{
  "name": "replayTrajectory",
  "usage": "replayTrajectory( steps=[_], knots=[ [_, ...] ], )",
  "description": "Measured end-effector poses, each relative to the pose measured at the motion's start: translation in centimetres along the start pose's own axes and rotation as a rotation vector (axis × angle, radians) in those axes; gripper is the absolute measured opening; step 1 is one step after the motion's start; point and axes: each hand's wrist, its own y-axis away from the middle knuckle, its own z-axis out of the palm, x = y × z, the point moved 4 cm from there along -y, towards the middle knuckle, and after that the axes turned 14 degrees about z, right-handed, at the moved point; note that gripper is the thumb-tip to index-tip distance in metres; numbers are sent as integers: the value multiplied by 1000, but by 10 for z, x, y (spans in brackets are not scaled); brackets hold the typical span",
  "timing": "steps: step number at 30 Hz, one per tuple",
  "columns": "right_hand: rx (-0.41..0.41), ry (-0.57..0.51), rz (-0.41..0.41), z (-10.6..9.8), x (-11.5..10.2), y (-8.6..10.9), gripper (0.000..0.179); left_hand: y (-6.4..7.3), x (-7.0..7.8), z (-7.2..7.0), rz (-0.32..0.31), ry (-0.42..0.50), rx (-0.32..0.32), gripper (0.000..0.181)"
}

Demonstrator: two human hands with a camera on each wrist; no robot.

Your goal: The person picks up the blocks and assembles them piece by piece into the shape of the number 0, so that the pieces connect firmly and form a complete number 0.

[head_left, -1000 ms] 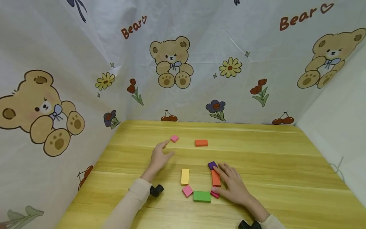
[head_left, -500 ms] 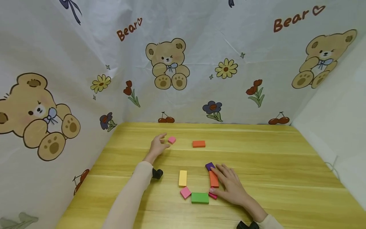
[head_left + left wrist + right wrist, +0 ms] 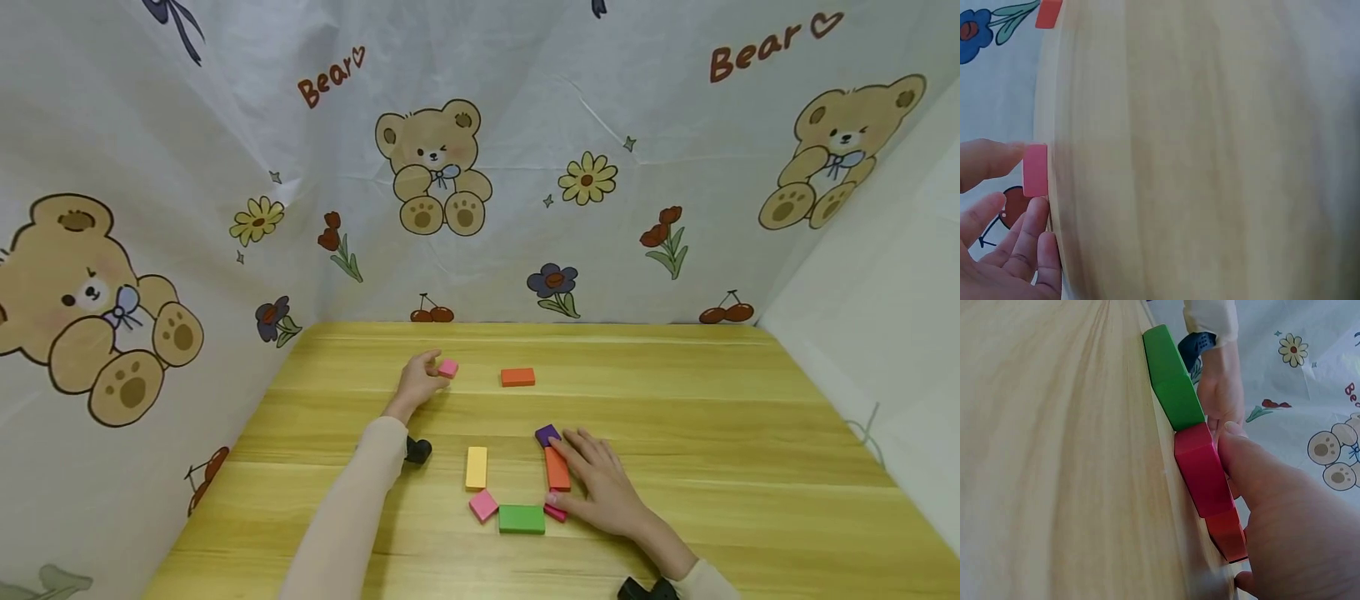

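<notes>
At the far left of the table my left hand [image 3: 420, 382] has its thumb and fingers at opposite sides of a small pink block [image 3: 1035, 170], pinching it. My right hand [image 3: 609, 487] lies relaxed over the right side of a block arrangement. Its thumb touches a magenta block [image 3: 1204, 469], and the index finger reaches along an orange block [image 3: 557, 469] toward a purple block [image 3: 547, 435]. A green block [image 3: 522, 519] meets the magenta one at its left. Beyond it come another pink block [image 3: 483, 505], set at an angle, and a yellow block [image 3: 476, 468] behind that.
A separate orange-red block [image 3: 517, 377] lies at the back of the wooden table [image 3: 675, 400], right of my left hand. A cloth printed with bears [image 3: 435, 175] hangs behind and on the left. Dark wrist devices [image 3: 647, 590] sit at both cuffs.
My left hand has reached farther back and closed in on the small pink block, its thumb and fingers now at the sides. The right hand has stayed on the blocks. The head view shifted slightly.
</notes>
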Motion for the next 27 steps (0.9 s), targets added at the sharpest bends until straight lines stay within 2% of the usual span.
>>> replayTrajectory(
  steps=[6, 10, 14, 17, 21, 27],
  knots=[
    [-6, 1, 2, 0, 1, 0, 80, 0, -1, 4, -9, -37, -12, 64],
    [-5, 0, -4, 1, 1, 0, 80, -2, 4, 6, 2, -99, -26, 61],
    [-3, -5, -8, 1, 0, -1, 80, -3, 6, 7, 25, -169, -23, 54],
    [-6, -2, -7, 2, 0, -1, 80, -4, 5, 6, 32, -187, -12, 45],
    [-8, -2, -2, 1, 0, -2, 80, -4, 1, 7, 28, -131, 4, 36],
    [-7, -6, -4, 1, 0, -1, 80, -1, -5, 7, 15, -23, 11, 33]
  ],
)
